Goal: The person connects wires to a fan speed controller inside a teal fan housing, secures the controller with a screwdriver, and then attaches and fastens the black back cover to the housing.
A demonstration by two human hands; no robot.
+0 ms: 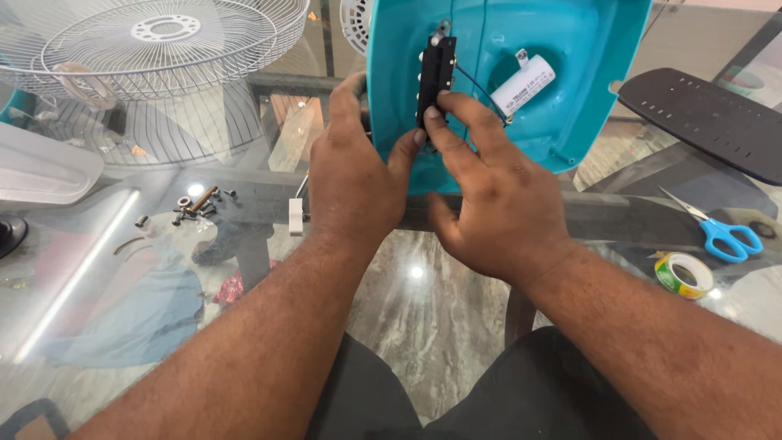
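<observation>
Both hands [432, 183] on upright black switch block [436, 75]

A white wire fan guard [163, 49] lies on the glass desk [423, 277] at the far left, with a clear plastic piece [41, 167] just beside it. Loose screws and bolts [195, 204] sit near a small white block [296, 216]. On the right lie a black slotted panel [709, 118], blue-handled scissors [721, 232] and a tape roll [684, 275].

I see only one label: small dark print on the white cylinder [523, 85], which sits inside the teal housing [586, 49], just right of my right hand [497, 195].
</observation>
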